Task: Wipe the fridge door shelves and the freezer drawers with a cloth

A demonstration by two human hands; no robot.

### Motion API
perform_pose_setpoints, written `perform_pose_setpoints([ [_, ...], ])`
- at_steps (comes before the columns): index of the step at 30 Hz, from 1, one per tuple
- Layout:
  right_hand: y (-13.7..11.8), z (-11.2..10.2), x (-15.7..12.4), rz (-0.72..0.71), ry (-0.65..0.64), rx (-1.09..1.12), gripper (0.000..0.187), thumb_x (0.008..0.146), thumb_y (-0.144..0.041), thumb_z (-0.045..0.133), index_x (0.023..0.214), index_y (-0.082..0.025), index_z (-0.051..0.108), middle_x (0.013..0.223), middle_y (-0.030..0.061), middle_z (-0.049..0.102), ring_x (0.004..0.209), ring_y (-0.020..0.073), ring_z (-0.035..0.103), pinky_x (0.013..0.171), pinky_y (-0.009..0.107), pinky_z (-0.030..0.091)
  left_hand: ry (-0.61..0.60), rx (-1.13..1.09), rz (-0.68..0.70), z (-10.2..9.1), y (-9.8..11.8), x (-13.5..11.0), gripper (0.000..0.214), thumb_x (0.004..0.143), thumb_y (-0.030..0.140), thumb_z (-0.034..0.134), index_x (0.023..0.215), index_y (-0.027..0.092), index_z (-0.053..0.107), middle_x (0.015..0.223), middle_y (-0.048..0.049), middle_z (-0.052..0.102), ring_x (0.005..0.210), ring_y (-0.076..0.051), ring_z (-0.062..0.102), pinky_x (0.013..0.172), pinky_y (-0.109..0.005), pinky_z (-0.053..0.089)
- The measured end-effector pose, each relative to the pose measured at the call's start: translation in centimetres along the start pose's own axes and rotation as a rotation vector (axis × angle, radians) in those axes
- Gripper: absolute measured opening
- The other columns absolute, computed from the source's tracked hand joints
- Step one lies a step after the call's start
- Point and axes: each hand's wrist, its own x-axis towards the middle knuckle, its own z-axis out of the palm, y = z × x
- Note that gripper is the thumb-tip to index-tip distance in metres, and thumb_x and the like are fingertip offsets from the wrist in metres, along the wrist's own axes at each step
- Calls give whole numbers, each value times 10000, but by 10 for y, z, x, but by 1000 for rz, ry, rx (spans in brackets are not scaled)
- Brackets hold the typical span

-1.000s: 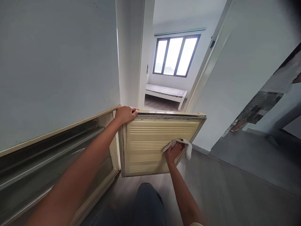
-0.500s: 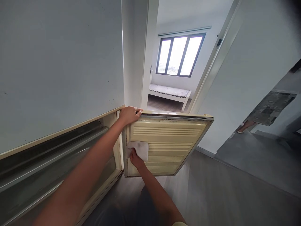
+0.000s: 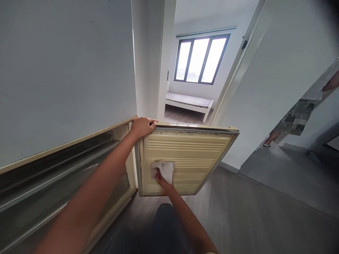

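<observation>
A cream refrigerator door (image 3: 188, 145) hangs swung out, its ribbed inner side facing me and dark stains along its grey seal (image 3: 140, 165). My left hand (image 3: 143, 127) is closed over the door's top edge, close to the hinge side. Lower down, my right hand (image 3: 163, 181) presses a white cloth (image 3: 166, 170) against the ribbed inner panel, left of its middle. The cloth is bunched under the fingers and partly hides them. On the left, the refrigerator's interior (image 3: 79, 183) shows glassy shelf or drawer fronts, partly covered by my left forearm.
Beyond the door, a doorway opens onto a room with a bed (image 3: 189, 100) and a window (image 3: 202, 60). At the far right another person (image 3: 293, 116) in patterned clothing stands past the wall's edge. Grey floor (image 3: 238, 208) stretches below.
My right hand has moved the cloth rightward, from the door's hinge-side edge onto the ribbed panel. My left hand stays on the top edge. The other person at the right has shifted.
</observation>
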Motion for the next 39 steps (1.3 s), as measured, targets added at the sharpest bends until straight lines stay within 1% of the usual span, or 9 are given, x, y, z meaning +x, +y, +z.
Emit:
perform_pose_setpoints([
  [8,88,-65,-23,41,186,-307,384,843,-363,409,1076,-215,677,1040,93,682,1058,239,578,967,430,433,4,8,-11,2,-1,3,461,852,469,325,1135,349,669,1004,3,769,947,-237,667,787,-332,470],
  [15,152,-110,-41,147,354,-527,481,861,-416,373,1204,-150,579,1273,176,538,1243,308,454,992,493,403,7,19,-17,1,1,2,470,847,468,323,1135,338,672,972,-24,773,927,-255,668,741,-346,473],
  [19,175,-135,-45,205,429,-576,521,869,-421,365,1274,-124,505,1314,212,473,1254,335,422,960,519,413,5,15,-27,1,2,2,474,845,472,324,1138,337,671,959,-19,775,905,-253,670,753,-352,478],
  [23,181,-151,-44,146,454,-588,549,865,-404,375,1291,-66,449,1249,245,484,1222,339,425,949,517,414,10,8,-31,0,3,1,465,846,461,328,1126,337,677,949,-15,776,895,-248,670,759,-353,477],
  [26,174,-144,-44,140,475,-588,552,866,-385,379,1297,-46,436,1251,253,485,1223,349,418,934,533,415,11,4,-32,0,3,1,458,846,463,335,1121,338,680,946,-21,777,901,-250,670,746,-349,473],
  [29,155,-121,-44,162,472,-585,510,869,-374,379,1242,-51,507,1246,246,517,1202,366,441,925,552,408,3,-3,-33,0,3,1,457,844,466,340,1131,341,674,968,-19,774,908,-250,668,730,-340,472],
  [31,136,-101,-42,193,381,-517,477,871,-366,369,1192,-72,564,1221,228,556,1157,353,486,929,545,406,-3,-8,-32,0,3,1,461,843,465,338,1132,338,674,982,-19,772,910,-254,666,728,-342,473],
  [35,87,-56,-36,206,97,-281,453,879,-298,314,1136,-98,629,1128,202,634,1056,298,575,909,466,448,-4,-13,-30,0,3,1,464,846,459,332,1133,331,674,988,-21,771,918,-251,664,735,-338,471],
  [39,34,-11,-29,110,-71,-171,377,858,-261,402,1130,-206,656,1092,62,690,1078,253,591,961,401,450,4,-14,-23,0,2,1,452,845,449,339,1129,341,673,995,-11,770,932,-243,661,736,-329,465],
])
